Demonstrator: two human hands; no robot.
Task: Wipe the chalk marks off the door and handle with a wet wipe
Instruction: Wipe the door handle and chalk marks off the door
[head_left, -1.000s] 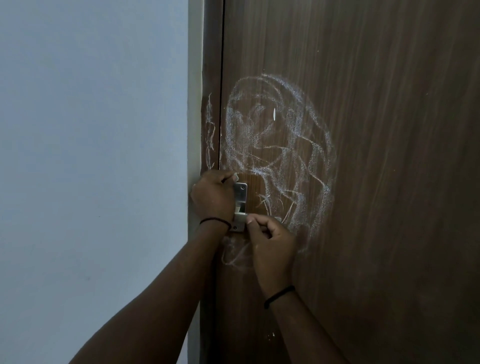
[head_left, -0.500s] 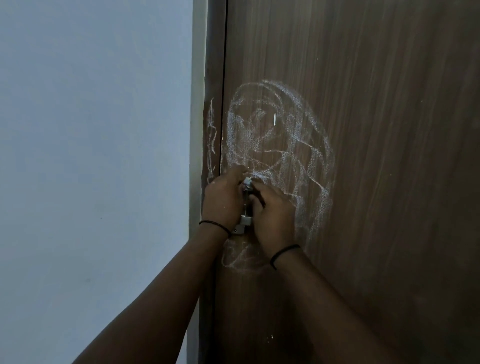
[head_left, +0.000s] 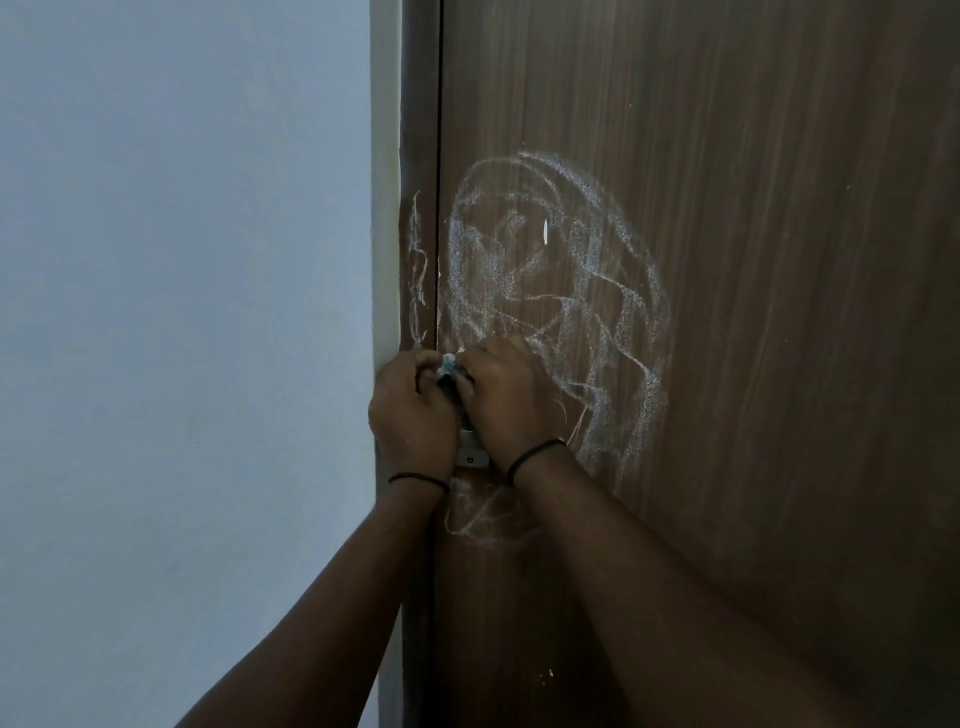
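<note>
White chalk marks swirl over the brown wooden door, with more chalk below the handle and on the door frame. Both my hands are pressed together over the metal handle plate, whose lower end alone shows between the wrists. A small bunched white wet wipe peeks out at the top between the two hands. My left hand has its fingers curled and pinches the wipe. My right hand is curled too, and its fingertips meet the wipe from the right. The handle itself is hidden.
A pale blue-grey wall fills the left half of the view, up to the door frame. Small white specks dot the lower door. The right part of the door bears no chalk.
My right hand has risen from the lower end of the handle plate to the top, next to my left hand. Both hands now close over the plate and meet at the wipe.
</note>
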